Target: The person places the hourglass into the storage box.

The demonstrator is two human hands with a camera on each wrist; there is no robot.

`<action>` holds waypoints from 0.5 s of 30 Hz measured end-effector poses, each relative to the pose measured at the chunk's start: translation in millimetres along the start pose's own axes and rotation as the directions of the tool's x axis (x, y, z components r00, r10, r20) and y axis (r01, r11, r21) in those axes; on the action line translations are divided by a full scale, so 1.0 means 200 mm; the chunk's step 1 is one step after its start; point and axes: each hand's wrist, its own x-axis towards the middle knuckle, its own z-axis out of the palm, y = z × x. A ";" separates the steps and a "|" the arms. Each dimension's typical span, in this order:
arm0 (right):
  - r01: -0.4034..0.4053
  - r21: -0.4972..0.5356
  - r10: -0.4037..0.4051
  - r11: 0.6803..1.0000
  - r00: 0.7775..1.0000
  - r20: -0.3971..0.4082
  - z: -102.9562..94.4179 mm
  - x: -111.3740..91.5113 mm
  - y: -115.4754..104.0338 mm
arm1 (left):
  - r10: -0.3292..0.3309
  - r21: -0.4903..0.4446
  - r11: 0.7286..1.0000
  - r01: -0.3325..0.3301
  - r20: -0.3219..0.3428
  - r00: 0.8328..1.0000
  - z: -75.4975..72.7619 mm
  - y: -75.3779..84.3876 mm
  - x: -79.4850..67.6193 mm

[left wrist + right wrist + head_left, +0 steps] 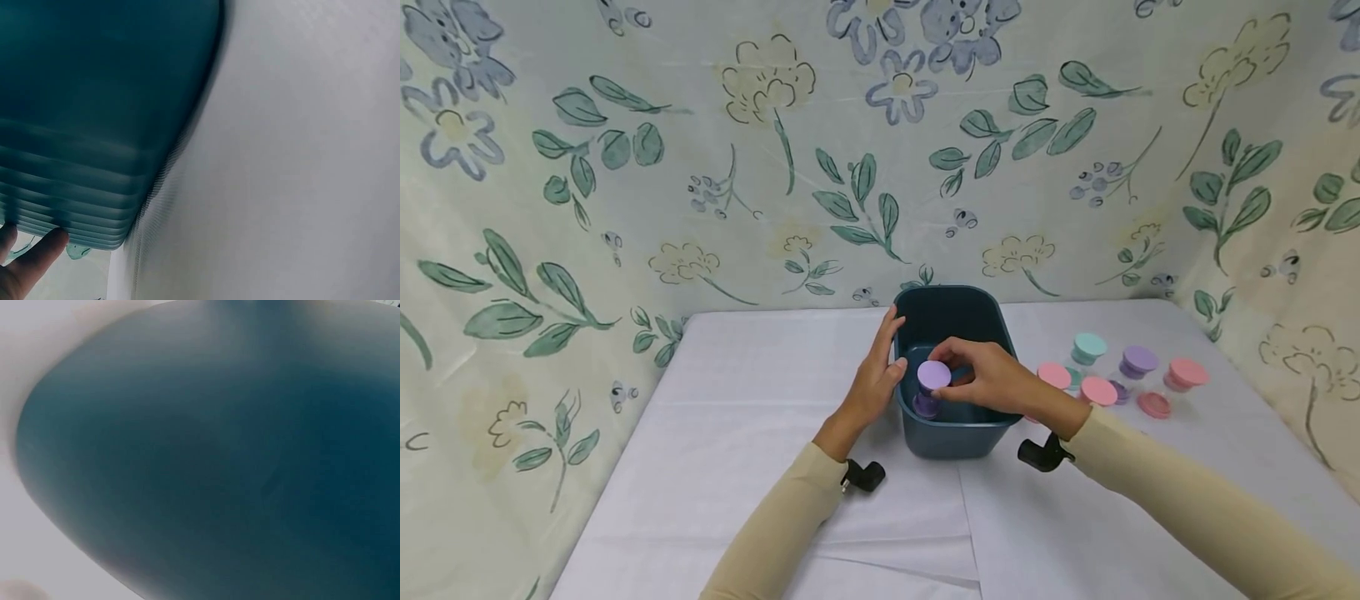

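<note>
A dark teal bin (955, 437) stands on the white-covered table. Inside it, toward the left wall, a sand timer with purple ends (933, 375) stands roughly upright. My right hand (981, 373) reaches over the bin's right rim and pinches the timer near its top with thumb and fingers. Along the left rim lies my left hand (874, 377), fingers fairly straight and thumb over the edge. In the left wrist view, its fingertips (55, 240) touch the ribbed outer wall (69, 206). The bin's wall (206, 475) fills most of the right wrist view, blurred.
Right of the bin stand several more timers: a teal one (1089, 346), a purple one (1138, 361), and pink ones (1186, 375), some partly behind my right forearm. A floral cloth (865, 183) hangs behind the table (760, 392).
</note>
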 end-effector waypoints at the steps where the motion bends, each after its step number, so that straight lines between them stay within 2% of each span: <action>1: -0.003 -0.004 0.003 1.000 1.000 0.009 0.00 0.00 0.00 | -0.002 -0.001 1.000 0.002 0.001 1.000 0.00 0.00 0.00; 9: -0.013 -0.050 0.017 0.999 0.996 0.087 -0.01 0.02 0.00 | -0.013 -0.004 1.000 0.013 0.006 1.000 -0.01 0.00 0.01; 15: -0.046 -0.091 0.059 0.995 0.988 0.141 -0.01 0.04 -0.01 | -0.013 -0.014 1.000 0.013 0.006 1.000 -0.02 0.00 0.02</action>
